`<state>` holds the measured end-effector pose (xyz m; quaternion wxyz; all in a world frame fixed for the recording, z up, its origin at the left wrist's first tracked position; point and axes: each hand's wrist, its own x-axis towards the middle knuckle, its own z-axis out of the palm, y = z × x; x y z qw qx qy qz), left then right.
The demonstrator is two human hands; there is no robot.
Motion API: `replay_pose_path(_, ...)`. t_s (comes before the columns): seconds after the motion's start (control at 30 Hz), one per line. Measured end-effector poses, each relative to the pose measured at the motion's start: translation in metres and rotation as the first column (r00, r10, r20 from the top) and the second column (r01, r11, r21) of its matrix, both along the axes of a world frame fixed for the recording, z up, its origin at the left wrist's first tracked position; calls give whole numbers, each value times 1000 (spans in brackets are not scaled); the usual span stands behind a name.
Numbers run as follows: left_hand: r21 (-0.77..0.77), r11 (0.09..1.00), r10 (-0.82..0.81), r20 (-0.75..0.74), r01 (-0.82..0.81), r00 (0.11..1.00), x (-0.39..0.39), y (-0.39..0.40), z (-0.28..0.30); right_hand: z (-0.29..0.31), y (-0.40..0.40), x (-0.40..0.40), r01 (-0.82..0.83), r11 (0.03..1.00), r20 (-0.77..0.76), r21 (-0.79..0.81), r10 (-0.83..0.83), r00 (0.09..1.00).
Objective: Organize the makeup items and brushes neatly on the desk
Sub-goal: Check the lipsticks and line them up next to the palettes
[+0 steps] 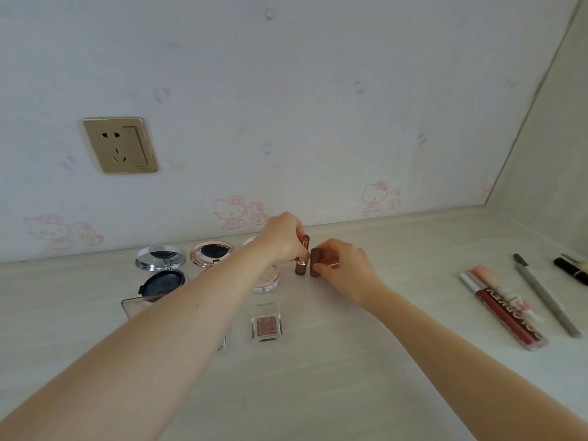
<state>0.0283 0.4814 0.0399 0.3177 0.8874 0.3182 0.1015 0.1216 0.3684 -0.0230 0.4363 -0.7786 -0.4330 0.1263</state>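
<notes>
Standing lipsticks: two lipstick tubes are being set upright side by side near the back of the worktop (350,361), probably to start a tidy row.
Left hand: left hand (281,238) is curled round the rose-gold lipstick (302,259), pinched at its upper part; tube is upright, base on the worktop, likely steadied so it is not tipped.
Right hand: right hand (345,265) is gripping the brown lipstick (315,262) from its right side, fingers curled round it; tube is upright, just beside the rose-gold one; touching or a slight gap, cannot be told.
Compacts: open silver compact (160,257), pink compact (211,252) and a round white jar (267,280) are lined up along the wall to the left of the lipsticks, jar partly hidden by the left wrist; grouping by type is suggested.
Front row: clear eyeshadow pot (266,326) lies nearer the camera, below the jar; a flat clear-lidded palette (135,305) is partly hidden under the left forearm.
Unsorted group: red lip gloss tube (509,316), pink-handled brush (496,283), grey pencil (544,294) and a black item (571,268) at the frame edge are lying well apart to the right, angled unevenly; judged not yet arranged.
Progress: roughly midway, judged from the neat left side versus the loose right side.
Risk: narrow tubes could be knocked over on release.
</notes>
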Motion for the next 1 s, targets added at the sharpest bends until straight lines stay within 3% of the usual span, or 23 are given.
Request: replay_pose_path(1.0, 127, 992, 6, -77, 4, 997, -3, 7, -7, -16, 12, 6, 46, 999, 64, -25, -44, 997)
